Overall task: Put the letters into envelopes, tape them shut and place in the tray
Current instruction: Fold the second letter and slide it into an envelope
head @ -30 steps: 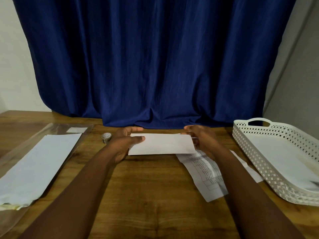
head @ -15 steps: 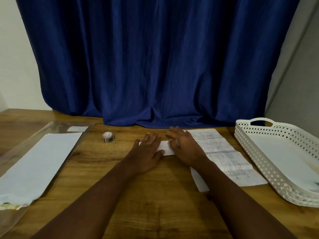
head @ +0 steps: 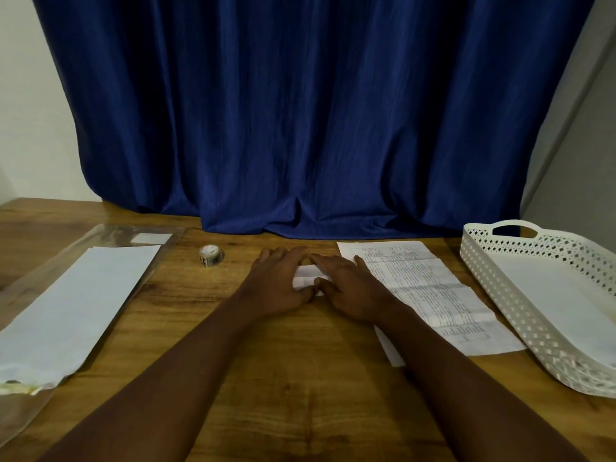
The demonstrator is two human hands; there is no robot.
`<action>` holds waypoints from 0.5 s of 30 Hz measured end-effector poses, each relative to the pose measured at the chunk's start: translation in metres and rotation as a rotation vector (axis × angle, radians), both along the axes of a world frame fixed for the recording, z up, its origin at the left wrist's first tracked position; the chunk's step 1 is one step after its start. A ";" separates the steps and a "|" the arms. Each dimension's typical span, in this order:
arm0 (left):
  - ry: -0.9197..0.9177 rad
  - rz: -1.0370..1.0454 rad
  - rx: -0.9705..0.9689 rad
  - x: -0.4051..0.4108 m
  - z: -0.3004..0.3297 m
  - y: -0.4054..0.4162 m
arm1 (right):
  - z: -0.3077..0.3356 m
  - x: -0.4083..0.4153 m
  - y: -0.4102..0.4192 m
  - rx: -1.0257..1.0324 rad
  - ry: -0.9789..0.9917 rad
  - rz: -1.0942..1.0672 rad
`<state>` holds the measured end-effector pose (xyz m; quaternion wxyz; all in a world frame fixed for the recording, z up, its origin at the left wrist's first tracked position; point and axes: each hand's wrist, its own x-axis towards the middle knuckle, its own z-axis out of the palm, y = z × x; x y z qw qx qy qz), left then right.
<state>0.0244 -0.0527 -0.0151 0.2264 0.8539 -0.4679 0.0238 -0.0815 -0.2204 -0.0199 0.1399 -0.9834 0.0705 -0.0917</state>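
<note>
Both hands (head: 283, 281) stay pressing folded paper (head: 308, 276) (wooden table (head: 300, 395), blue curtain (head: 300, 111)).

A pleated dark-blue fabric curtain (head: 300, 111) hangs at twelve o'clock behind the brown wood-grain bench (head: 300, 378), with pale plaster walls (head: 30, 121) at ten and two o'clock.

Both hands lie flat side by side at mid-counter (head: 300, 378), left hand (head: 278, 283) and right hand (head: 350, 290) on a folded paper (head: 308, 273), with a letter (head: 423, 291) spread just right of them. Tape (head: 210, 255) sits behind and to the left, near the curtain (head: 300, 111). Envelopes (head: 73, 305) lie on a sleeve (head: 30, 271) far left, and the tray (head: 493, 295) stands far right with an envelope (head: 553, 295) in it.
</note>
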 end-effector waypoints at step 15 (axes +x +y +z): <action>-0.189 0.033 -0.484 0.001 0.017 0.012 | 0.036 -0.019 0.012 -0.070 -0.415 -0.241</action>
